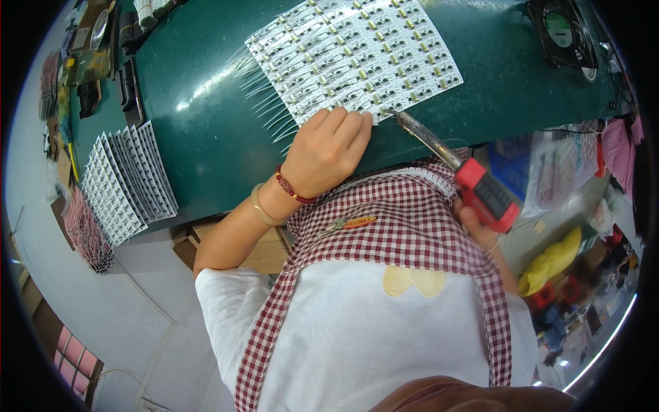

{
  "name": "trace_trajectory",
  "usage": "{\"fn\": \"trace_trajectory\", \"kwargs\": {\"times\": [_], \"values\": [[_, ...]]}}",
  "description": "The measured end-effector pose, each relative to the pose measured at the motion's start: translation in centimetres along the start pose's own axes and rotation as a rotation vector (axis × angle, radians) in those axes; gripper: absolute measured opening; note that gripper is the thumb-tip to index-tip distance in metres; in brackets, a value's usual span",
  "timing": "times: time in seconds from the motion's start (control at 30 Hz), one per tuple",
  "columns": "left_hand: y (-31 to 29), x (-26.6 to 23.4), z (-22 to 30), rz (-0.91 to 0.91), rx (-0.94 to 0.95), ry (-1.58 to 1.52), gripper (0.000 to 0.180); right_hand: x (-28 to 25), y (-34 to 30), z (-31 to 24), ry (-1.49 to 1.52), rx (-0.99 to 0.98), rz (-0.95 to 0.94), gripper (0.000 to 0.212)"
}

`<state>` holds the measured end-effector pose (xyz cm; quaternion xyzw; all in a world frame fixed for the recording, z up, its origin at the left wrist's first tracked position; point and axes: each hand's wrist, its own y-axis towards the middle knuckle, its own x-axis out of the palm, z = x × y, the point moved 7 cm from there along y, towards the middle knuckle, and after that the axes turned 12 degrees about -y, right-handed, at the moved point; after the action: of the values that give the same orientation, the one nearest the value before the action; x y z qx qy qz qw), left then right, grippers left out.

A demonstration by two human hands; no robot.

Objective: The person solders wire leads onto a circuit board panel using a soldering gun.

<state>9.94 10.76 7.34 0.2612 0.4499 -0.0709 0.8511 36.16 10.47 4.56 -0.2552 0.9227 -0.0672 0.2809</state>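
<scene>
A white panel of small circuit boards [384, 51] lies on the green table, with rows of tiny components. Thin white wires [274, 110] stick out past its left edge. My left hand [331, 147] rests over the panel's near edge, fingers curled and closed; what they pinch, if anything, is hidden beneath them. In my right hand [475, 223] is a soldering iron [486, 196] with a red and black handle. Its metal tip meets the panel's near edge, just right of my left fingers.
At the left table edge stand stacked circuit panels [130, 178] beside a bundle of reddish wires [86, 230]. A black fan [561, 34] sits at the far right. Tools and a bottle [86, 67] crowd the far left. A blue crate [509, 161] is right of the table.
</scene>
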Motion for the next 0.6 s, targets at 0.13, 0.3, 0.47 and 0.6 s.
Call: {"fn": "trace_trajectory", "kwargs": {"times": [0.13,0.3,0.47,0.6], "values": [[-0.1,0.3,0.3,0.018,0.006,-0.032,0.029,0.2,0.2,-0.3,0.010,-0.002,0.026,0.019],[0.0,0.3,0.3,0.007,-0.020,-0.035,0.031,0.5,0.2,0.3,-0.036,-0.006,-0.006,0.020],[0.0,0.5,0.4,-0.021,-0.051,-0.033,0.033,0.6,0.4,0.0,-0.069,-0.069,0.018,0.021],[0.0,0.6,0.6,-0.030,-0.068,-0.018,0.033,0.6,-0.1,0.9,-0.068,-0.010,0.000,0.021]]}}
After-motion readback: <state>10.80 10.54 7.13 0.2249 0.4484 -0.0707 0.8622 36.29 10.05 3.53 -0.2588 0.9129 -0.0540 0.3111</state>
